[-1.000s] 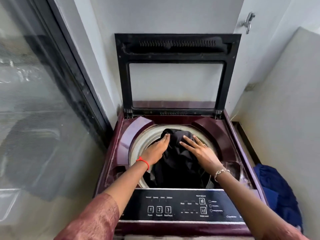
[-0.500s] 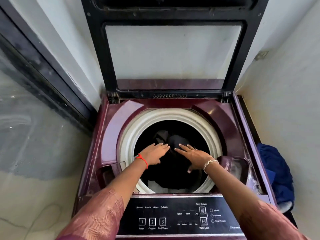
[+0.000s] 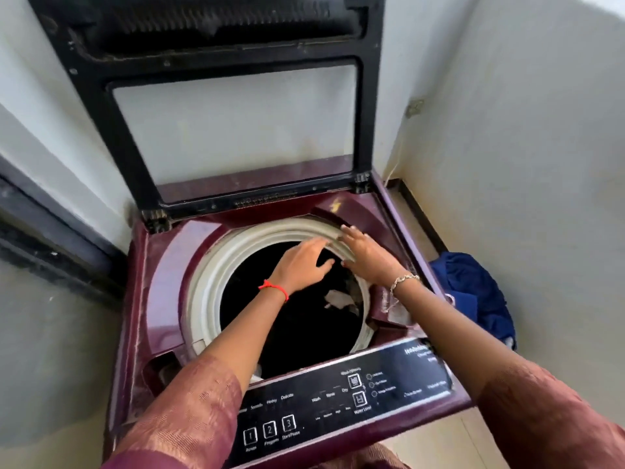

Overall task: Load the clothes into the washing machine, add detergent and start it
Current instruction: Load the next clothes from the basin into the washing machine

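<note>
Both hands were empty. The left hand (image 3: 302, 265) hung over the mouth of the washing machine (image 3: 162, 265) with its fingers loose and slightly spread. The right hand (image 3: 367, 257) lay just beside it, fingers straight over the pale ring (image 3: 209, 282) on the far right. The blur hid whether they touched it.

The clothes (image 3: 287, 333) sat deep in the tub, below and nearer than the left palm. They were so dark that only a pale scrap (image 3: 338, 297) under the right wrist stood out.

Several things could have gone wrong from there:

- A blue bundle (image 3: 473, 292) lay on the floor, well to the right of the right forearm. If it belonged to the wash, it risked being left out.
- No detergent showed anywhere, so starting straight away would likely have meant a wash without soap.
- The small compartment (image 3: 389, 306) under the right wrist looked worn and cluttered, so powder poured carelessly there might have spilled onto the deck.
- The lid (image 3: 220, 25) stood upright beyond the fingertips. A knock could have brought it down on the fingers at the ring.
- The buttons on the control panel (image 3: 331, 404) sat back near the elbows, where a sleeve brushing them could have set the wrong programme.
</note>
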`<act>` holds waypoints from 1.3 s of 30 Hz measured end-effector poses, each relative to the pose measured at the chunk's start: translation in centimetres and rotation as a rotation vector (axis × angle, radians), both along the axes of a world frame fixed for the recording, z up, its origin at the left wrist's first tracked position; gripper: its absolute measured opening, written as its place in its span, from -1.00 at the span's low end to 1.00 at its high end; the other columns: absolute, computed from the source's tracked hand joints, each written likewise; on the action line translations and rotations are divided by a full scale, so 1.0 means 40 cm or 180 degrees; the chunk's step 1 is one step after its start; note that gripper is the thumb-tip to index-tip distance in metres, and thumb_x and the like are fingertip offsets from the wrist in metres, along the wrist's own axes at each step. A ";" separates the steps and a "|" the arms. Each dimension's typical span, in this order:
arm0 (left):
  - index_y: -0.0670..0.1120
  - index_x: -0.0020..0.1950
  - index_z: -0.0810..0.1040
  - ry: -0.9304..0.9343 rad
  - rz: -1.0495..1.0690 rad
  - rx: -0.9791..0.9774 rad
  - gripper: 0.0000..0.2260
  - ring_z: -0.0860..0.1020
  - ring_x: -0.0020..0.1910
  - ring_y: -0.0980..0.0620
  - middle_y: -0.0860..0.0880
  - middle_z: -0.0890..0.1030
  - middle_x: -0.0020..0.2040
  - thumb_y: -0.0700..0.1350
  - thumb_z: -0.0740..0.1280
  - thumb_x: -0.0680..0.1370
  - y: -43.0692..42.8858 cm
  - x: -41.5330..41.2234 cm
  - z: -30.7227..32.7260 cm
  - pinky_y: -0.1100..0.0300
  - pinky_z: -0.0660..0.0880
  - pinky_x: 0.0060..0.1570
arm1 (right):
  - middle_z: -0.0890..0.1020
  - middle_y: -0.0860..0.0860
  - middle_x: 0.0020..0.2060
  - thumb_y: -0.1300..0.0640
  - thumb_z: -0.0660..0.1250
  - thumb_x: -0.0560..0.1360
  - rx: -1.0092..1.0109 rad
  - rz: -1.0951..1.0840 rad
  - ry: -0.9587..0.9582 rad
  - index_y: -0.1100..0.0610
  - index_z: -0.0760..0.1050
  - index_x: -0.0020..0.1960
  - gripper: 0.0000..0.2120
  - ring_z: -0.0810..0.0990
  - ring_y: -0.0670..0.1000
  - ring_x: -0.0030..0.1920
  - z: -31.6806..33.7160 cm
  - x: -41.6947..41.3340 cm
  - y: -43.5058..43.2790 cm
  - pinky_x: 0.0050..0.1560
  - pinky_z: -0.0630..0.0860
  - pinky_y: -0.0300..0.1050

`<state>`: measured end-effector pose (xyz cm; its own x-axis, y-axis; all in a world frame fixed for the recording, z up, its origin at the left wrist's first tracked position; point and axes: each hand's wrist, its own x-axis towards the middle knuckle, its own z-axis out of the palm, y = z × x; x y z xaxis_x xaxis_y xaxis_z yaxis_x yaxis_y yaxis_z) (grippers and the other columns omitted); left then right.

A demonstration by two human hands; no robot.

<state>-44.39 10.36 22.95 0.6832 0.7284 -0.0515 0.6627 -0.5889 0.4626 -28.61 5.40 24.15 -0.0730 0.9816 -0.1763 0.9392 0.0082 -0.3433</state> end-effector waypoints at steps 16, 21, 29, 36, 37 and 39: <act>-0.12 0.49 0.17 0.0149 -0.1412 0.0102 -0.39 0.09 0.51 -0.11 -0.10 0.22 0.50 -0.04 0.33 0.50 -0.158 0.623 0.035 -0.07 0.08 0.47 | 0.37 0.13 0.39 0.15 0.26 0.52 0.0776 -0.1990 0.0166 0.18 0.38 0.35 -0.60 0.37 0.10 0.38 -0.008 0.544 -0.336 0.40 0.24 0.03; -0.05 0.54 -0.04 0.1084 -0.1666 -0.0302 -0.27 -0.07 0.54 -0.12 -0.08 -0.01 0.56 0.05 0.31 0.52 -0.184 0.847 -0.072 -0.18 0.05 0.46 | 0.33 0.13 0.42 0.11 0.24 0.53 0.0311 -0.2283 0.0286 0.19 0.35 0.37 -0.57 0.32 0.09 0.41 -0.118 0.777 -0.446 0.41 0.25 0.05; 0.00 0.54 -0.16 0.2129 -0.2026 -0.0330 -0.15 -0.20 0.53 -0.11 -0.06 -0.14 0.56 0.10 0.35 0.47 -0.229 1.043 -0.279 -0.22 -0.09 0.44 | 0.04 0.11 0.51 -0.19 0.23 0.48 -0.1067 -0.2369 0.0375 0.10 0.04 0.50 -0.27 0.05 0.11 0.50 -0.340 1.032 -0.591 0.43 0.16 0.22; 0.05 0.52 -0.25 0.2659 -0.2662 0.0118 0.01 -0.27 0.51 -0.14 -0.05 -0.23 0.55 0.21 0.42 0.36 -0.225 1.099 -0.518 -0.29 -0.15 0.42 | -0.11 0.12 0.52 -0.33 0.25 0.39 -0.1849 -0.2086 0.0309 0.07 -0.21 0.52 -0.04 -0.09 0.16 0.51 -0.592 1.026 -0.590 0.42 0.08 0.22; 0.05 0.52 -0.26 0.2685 -0.2740 0.0218 0.02 -0.28 0.51 -0.14 -0.06 -0.24 0.55 0.21 0.42 0.36 -0.222 1.106 -0.560 -0.29 -0.16 0.41 | -0.12 0.13 0.52 -0.32 0.25 0.40 -0.1903 -0.1949 0.0289 0.08 -0.23 0.51 -0.03 -0.10 0.17 0.51 -0.637 1.015 -0.581 0.42 0.09 0.22; 0.05 0.52 -0.28 0.2730 -0.2808 0.0327 0.03 -0.29 0.51 -0.15 -0.07 -0.26 0.54 0.20 0.42 0.36 -0.214 1.119 -0.646 -0.29 -0.19 0.40 | -0.18 0.12 0.52 -0.29 0.27 0.41 -0.1984 -0.1775 0.0341 0.09 -0.27 0.51 -0.02 -0.14 0.16 0.51 -0.728 0.990 -0.561 0.43 0.04 0.25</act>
